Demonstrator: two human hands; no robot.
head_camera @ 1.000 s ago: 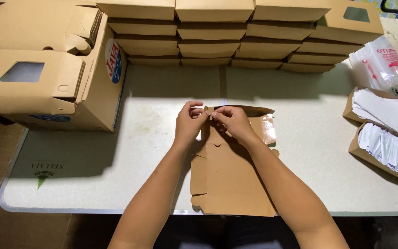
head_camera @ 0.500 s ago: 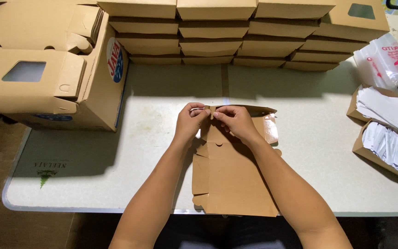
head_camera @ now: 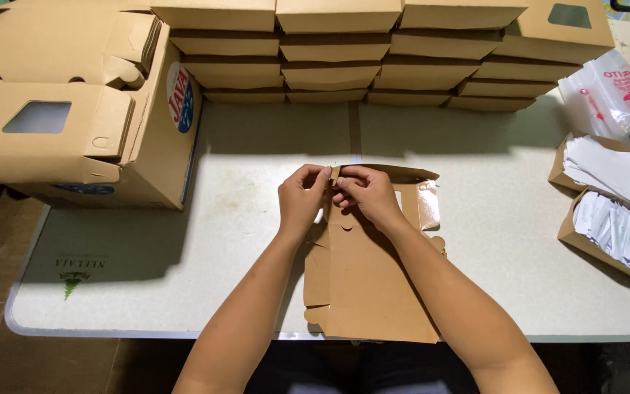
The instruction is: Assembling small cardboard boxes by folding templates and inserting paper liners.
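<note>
I'm watching my left hand (head_camera: 302, 198) and right hand (head_camera: 362, 194) pinching shut on the top flap of the flat cardboard box (head_camera: 370, 288), lying centre frame on the white counter (head_camera: 205, 255), folded boxes (head_camera: 344, 58) stacking along the top, paper slips (head_camera: 617, 193) sitting at right

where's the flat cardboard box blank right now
In the head view, the flat cardboard box blank lies on the white table at centre near the front edge, its top flap pinched by the left hand and right hand.
</note>
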